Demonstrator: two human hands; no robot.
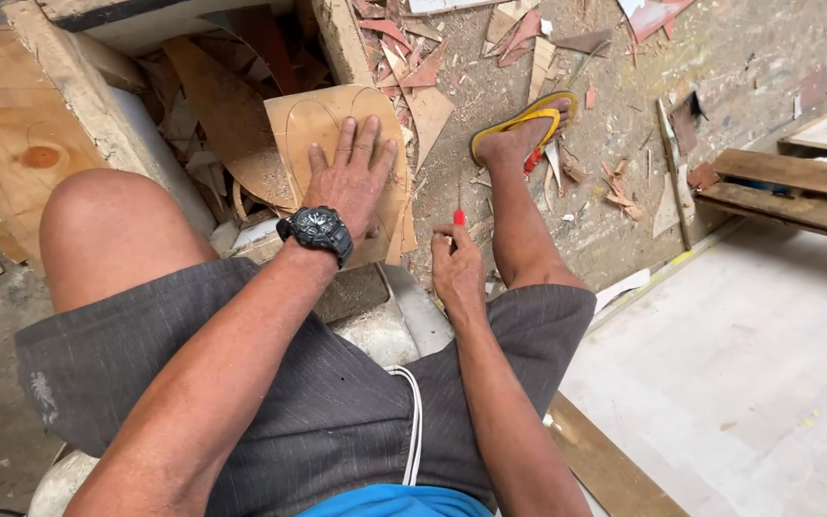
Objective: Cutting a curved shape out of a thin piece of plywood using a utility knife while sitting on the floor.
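Left hand [351, 177] presses flat on the plywood sheet [327, 129] with curves already drawn, right hand [457, 268] pinching a red-tipped pencil [458, 218], the sheet not yet cut.

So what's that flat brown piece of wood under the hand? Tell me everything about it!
The thin wood sheet looks like light brown plywood, flat and cut with a rounded top edge. Curved lines are drawn on it, like an outline. It lies tilted over a heap of wood scraps, in front of the person's knees. The left hand, wearing a black watch, presses flat on it with fingers spread. The right hand stays off it, holding a red-tipped tool close to its lower right edge.
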